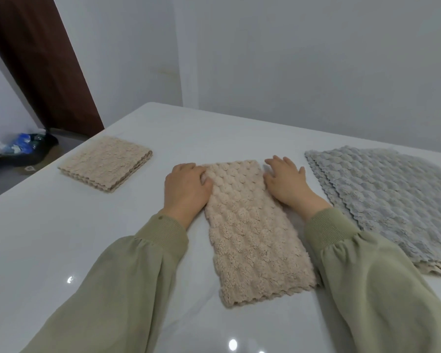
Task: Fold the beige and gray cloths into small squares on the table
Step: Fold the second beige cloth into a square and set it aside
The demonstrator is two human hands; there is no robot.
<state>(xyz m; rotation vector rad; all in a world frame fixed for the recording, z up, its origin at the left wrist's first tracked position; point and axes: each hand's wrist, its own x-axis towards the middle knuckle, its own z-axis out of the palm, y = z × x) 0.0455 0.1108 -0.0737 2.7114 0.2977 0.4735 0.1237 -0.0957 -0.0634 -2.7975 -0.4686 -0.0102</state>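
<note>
A beige fluffy cloth (252,233) lies folded into a long narrow strip in the middle of the white table (61,238). My left hand (186,187) grips the strip's far left corner, fingers curled onto the fabric. At the far right edge of the strip my right hand (285,182) rests with fingers spread and fairly straight, touching the cloth's side. A stack of beige cloths folded into a small square (105,163) sits at the far left. Unfolded gray cloths (382,200) lie stacked at the right, with a beige edge showing underneath.
The table's left edge drops to a floor with a dark bag and blue items (28,146). A brown door (43,62) stands behind it. White walls close off the back. Green sleeves cover both forearms.
</note>
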